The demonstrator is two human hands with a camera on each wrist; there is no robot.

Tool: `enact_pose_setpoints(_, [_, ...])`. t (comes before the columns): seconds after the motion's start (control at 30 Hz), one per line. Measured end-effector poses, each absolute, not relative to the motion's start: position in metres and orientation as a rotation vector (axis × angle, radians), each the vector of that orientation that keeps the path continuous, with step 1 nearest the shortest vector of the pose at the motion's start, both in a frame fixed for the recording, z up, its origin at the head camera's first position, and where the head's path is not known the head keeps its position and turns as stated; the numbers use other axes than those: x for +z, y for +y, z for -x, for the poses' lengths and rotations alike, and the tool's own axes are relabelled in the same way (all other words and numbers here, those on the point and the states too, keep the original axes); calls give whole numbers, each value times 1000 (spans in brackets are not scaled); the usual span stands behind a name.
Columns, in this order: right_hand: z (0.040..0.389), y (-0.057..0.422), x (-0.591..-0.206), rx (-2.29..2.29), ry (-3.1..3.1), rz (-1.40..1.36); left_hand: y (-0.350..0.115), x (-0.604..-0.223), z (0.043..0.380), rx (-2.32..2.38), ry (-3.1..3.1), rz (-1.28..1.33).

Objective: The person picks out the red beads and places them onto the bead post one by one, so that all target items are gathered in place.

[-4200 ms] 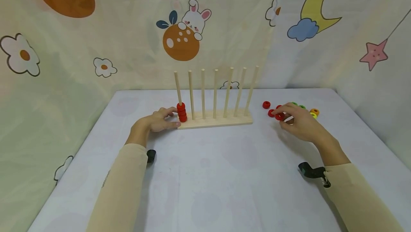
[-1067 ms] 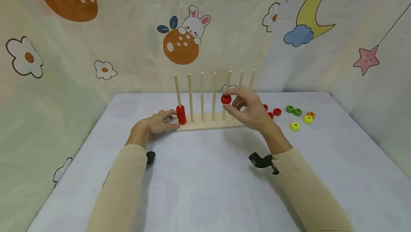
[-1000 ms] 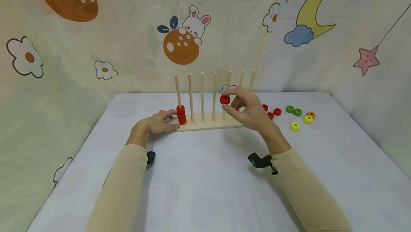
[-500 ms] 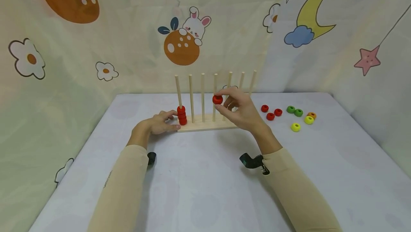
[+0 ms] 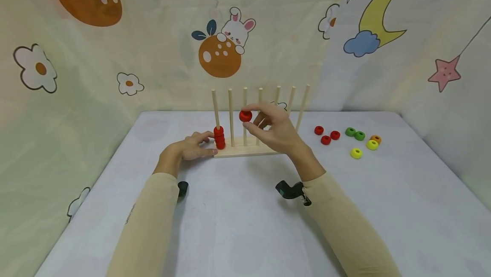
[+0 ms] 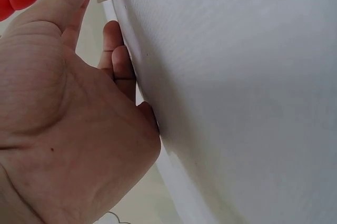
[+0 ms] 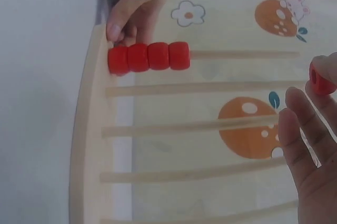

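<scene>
I wear long beige sleeves (image 5: 147, 221) on both arms, snug down to the wrists. A small black camera (image 5: 290, 190) is strapped at each wrist, with bare hands.

Soft, even, bright light falls from above; the pale lilac worktop (image 5: 245, 226) carries only faint shadows beneath the sleeves. The head view bends at its edges. The left wrist view is blurred close up, and the right wrist view's fingertips (image 7: 295, 129) are soft.
</scene>
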State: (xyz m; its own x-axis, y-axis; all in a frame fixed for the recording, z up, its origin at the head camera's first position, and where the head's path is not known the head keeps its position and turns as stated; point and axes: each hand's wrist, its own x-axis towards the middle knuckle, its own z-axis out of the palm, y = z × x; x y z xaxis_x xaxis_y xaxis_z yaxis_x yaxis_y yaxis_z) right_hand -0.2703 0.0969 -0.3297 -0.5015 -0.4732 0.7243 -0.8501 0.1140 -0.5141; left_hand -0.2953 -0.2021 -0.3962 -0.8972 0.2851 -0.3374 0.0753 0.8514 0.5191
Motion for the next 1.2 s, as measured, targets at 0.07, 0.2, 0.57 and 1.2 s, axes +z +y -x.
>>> enact_pose_setpoints(0.07, [271, 92, -328, 1333, -2034, -1299, -203, -397, 296, 713, 2613, -253])
enact_pose_setpoints(0.2, [273, 82, -326, 1308, -2036, -1316, -205, -404, 302, 718, 2598, -227])
enact_pose_setpoints(0.57, [276, 55, -314, 1309, -1997, -1303, -204, -398, 301, 729, 2602, -242])
enact_pose_setpoints(1.2, [278, 12, -297, 1249, -1984, -1023, -204, -398, 298, 728, 2601, -215])
